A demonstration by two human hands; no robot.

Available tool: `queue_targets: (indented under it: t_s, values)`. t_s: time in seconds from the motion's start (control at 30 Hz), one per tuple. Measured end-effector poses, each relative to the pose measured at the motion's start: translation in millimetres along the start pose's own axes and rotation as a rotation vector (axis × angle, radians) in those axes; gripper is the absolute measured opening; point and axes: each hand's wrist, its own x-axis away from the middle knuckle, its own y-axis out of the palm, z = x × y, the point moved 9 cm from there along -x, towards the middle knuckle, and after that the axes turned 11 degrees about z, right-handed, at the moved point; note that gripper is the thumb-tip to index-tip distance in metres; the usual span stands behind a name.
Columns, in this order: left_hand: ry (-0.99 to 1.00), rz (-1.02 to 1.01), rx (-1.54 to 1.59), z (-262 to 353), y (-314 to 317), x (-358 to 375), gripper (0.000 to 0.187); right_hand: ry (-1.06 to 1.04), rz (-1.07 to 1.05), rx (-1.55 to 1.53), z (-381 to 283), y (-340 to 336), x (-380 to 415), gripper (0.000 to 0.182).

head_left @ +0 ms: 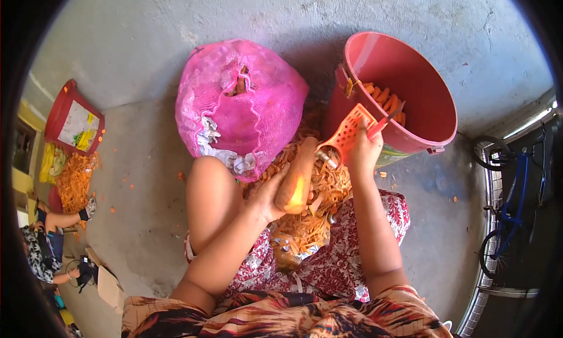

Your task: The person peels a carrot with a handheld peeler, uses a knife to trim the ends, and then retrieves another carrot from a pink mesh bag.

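Patterned top (281, 317) nearest camera; beyond it, left hand (271, 196), grip closed round a partly peeled carrot (296, 188), holds it tilted above the heap of peelings (302, 228). Right hand (365, 151), grip closed on orange perforated tool (348, 130), metal end just beside carrot; pink mesh bag (196, 92) and red bucket (413, 65) with carrot pieces (384, 97) inside stand near wall (281, 7).
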Motion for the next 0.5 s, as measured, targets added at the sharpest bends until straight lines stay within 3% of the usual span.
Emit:
queue_targets:
  t_s: [0.1,0.23,0.5]
  values:
    - [0.085,0.089,-0.064,8,-2,-4,0.040,0.103,-0.062,0.046,-27,17,30,0.016]
    - [0.101,-0.016,-0.020,10,4,-3,0.034,0.044,-0.377,0.164,-23,41,58,0.014]
    - [0.164,0.077,0.065,15,1,-6,0.030,-0.018,-0.457,0.263,-35,49,90,0.015]
